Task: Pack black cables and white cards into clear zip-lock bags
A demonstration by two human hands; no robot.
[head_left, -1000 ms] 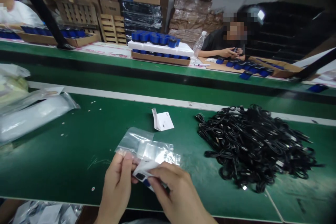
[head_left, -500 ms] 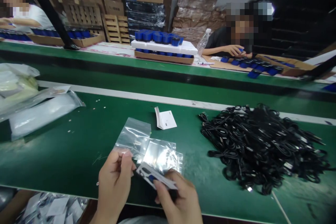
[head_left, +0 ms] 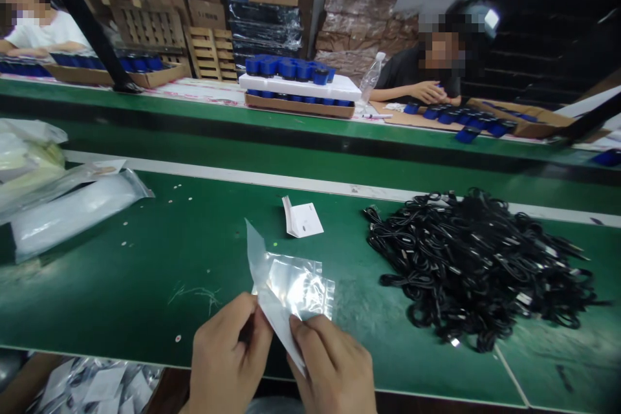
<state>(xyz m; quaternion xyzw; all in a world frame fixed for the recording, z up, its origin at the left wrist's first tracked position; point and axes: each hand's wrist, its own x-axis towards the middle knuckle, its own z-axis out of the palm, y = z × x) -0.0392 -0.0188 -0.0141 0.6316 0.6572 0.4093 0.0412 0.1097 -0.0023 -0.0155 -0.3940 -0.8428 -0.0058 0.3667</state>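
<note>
My left hand is closed, pinching a clear plastic zip bag that stands up on edge above the bench. In the fingers of my right hand is a folded white leaflet, tilted and pressed up against the bag. Whether its end is inside the bag's mouth I cannot tell. Just beyond my hands more clear zip bags lie flat on the green bench. Farther off, a second folded leaflet sits partly open.
A tangled heap of black cables covers the right side. Plastic packages lie at left. Below the bench edge is a box of packed bags. Across the line, a person handles blue parts near a bottle.
The leaflet has been turned and brought against the bag in my left hand. That bag has swung from lying flat to upright, and my hands are closer together.
</note>
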